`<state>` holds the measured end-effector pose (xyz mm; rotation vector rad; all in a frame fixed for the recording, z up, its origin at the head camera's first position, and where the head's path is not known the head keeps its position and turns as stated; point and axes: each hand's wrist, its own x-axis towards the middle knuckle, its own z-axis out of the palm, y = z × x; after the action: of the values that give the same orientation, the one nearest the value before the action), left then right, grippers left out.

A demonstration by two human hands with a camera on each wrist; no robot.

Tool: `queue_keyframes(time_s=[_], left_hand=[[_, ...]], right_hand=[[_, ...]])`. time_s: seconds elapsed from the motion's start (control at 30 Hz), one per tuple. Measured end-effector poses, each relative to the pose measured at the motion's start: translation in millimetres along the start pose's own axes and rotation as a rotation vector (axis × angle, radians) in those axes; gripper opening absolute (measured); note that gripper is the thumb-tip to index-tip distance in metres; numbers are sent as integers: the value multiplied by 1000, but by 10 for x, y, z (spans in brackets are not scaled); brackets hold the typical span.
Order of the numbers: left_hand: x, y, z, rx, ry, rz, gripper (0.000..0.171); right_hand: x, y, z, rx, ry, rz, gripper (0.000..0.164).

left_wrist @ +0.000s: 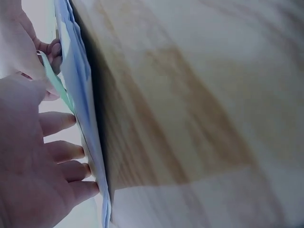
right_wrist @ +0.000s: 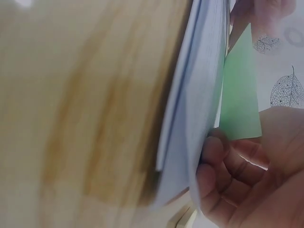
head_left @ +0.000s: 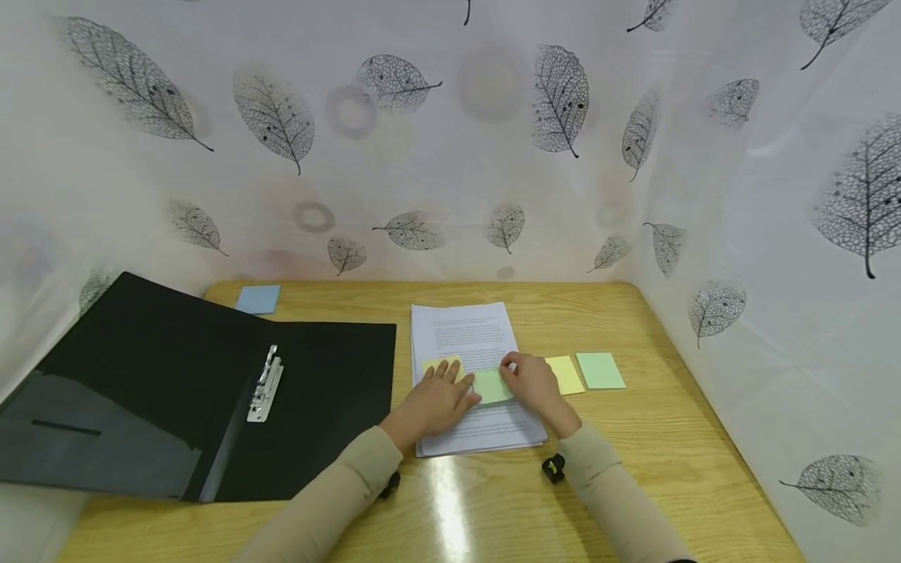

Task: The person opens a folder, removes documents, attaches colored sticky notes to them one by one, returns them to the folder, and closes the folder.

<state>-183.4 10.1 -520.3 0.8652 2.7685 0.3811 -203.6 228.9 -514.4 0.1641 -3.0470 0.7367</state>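
A stack of printed paper sheets lies in the middle of the table. My left hand rests on it with fingers spread, the fingertips over a yellow sticky note and its thumb by the lower edge of a green sticky note. My right hand pinches the right end of that green note between thumb and finger. In the right wrist view the green note slants up off the top sheet, and the other right fingers curl at the stack's edge.
An open black binder with a metal clip lies on the left, blue sticky notes behind it. To the right of the paper are a yellow sticky pad and a green one. Leaf-printed curtains surround the wooden table.
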Motion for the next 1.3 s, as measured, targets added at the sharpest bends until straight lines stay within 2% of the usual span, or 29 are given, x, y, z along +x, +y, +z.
queue_keyframes(time_s=[0.2, 0.3, 0.37, 0.53, 0.63, 0.73, 0.9, 1.0, 1.13, 1.3], left_hand=[[21, -2, 39, 37, 11, -9, 63], [30, 2, 52, 51, 13, -16, 63], [38, 10, 51, 53, 15, -16, 64], [43, 40, 22, 53, 20, -19, 66], [43, 52, 12, 59, 21, -26, 66], [46, 56, 19, 68, 23, -31, 65], [58, 55, 23, 87, 39, -42, 67], [53, 65, 8, 113, 34, -63, 69], [48, 89, -19, 146, 4, -98, 70], [49, 117, -23, 163, -14, -113, 71]], right_hand=[[-17, -17, -30, -56, -9, -3, 14], [-31, -20, -30, -75, -3, -45, 13], [-54, -22, -25, -109, 0, -120, 12], [-144, -32, 0, -213, 0, -383, 15], [-188, -29, 12, -247, -7, -454, 25], [-225, -14, 23, -281, -43, -447, 35], [-274, 19, 31, -331, -171, -382, 55], [-282, 33, 33, -347, -223, -357, 61], [-272, 37, 18, -358, -248, -332, 63], [-292, 48, -63, -399, -248, -234, 69]])
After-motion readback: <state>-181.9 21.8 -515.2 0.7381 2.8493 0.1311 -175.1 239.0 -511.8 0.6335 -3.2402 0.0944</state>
